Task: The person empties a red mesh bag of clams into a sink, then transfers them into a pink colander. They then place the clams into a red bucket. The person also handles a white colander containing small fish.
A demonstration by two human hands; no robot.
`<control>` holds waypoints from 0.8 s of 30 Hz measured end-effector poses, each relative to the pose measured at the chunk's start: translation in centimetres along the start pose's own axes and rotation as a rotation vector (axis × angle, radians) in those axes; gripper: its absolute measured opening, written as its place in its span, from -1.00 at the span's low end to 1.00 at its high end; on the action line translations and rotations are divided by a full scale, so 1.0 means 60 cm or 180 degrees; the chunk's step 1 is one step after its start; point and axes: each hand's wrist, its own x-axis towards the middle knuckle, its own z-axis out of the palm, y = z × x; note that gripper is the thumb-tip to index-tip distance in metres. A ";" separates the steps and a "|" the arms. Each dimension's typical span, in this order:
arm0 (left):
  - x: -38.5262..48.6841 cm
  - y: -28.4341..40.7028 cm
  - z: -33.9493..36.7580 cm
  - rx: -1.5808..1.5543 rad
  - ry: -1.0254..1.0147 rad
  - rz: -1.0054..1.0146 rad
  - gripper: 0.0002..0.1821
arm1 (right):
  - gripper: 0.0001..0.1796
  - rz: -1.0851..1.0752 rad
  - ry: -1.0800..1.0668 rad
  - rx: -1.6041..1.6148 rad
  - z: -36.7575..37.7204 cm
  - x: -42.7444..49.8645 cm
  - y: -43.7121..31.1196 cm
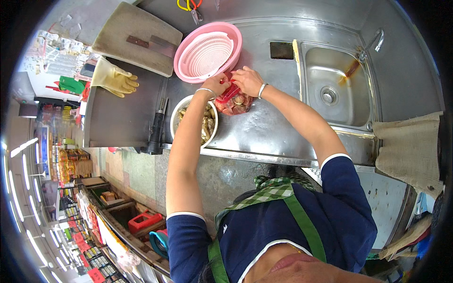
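Note:
My left hand (216, 85) and my right hand (248, 80) both pinch the gathered top of a red plastic mesh bag (231, 92). Round shellfish, clams or scallops by their look, (239, 100) fill the bag, which rests on the steel counter. Just behind my hands stands a pink basin (178, 65) with a paler pink colander (207, 56) tilted inside it. Under my left forearm is a white basket (174, 123) of elongated shellfish (208, 123), partly hidden by the arm.
A steel sink (339, 78) with a faucet (378, 40) lies to the right. At left are a cutting board (131, 26) with a cleaver (161, 46), a rubber glove (115, 78) and a black-handled tool (156, 127). Scissors (194, 12) hang at the back. A cloth (407, 148) drapes beside the sink.

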 end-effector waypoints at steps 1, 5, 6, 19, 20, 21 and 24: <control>0.005 0.005 0.001 -0.0163 -0.0101 -0.0241 -0.76 | -0.85 0.0053 0.0048 -0.0028 0.002 -0.001 -0.001; 0.031 0.034 0.010 0.0826 0.0072 -0.0690 -0.61 | -0.84 0.0191 0.0186 -0.0073 0.007 0.000 -0.011; 0.032 0.055 0.005 0.0908 -0.0096 -0.0820 -0.51 | -0.84 0.0225 0.0214 -0.0093 0.004 -0.002 -0.010; 0.044 0.061 -0.006 0.1239 -0.0575 -0.0902 -0.55 | -0.90 0.0366 0.0198 -0.0204 0.005 -0.005 -0.023; 0.046 0.061 -0.005 0.1251 -0.0678 -0.0932 -0.56 | -0.90 0.0363 0.0249 -0.0197 0.009 -0.006 -0.023; 0.044 0.067 -0.006 0.1139 -0.0699 -0.0953 -0.55 | -0.90 0.0368 0.0302 -0.0197 0.008 -0.006 -0.023; 0.038 0.062 -0.007 0.0331 -0.0730 -0.1292 -0.51 | -0.92 0.0424 0.0328 -0.0241 0.005 -0.005 -0.024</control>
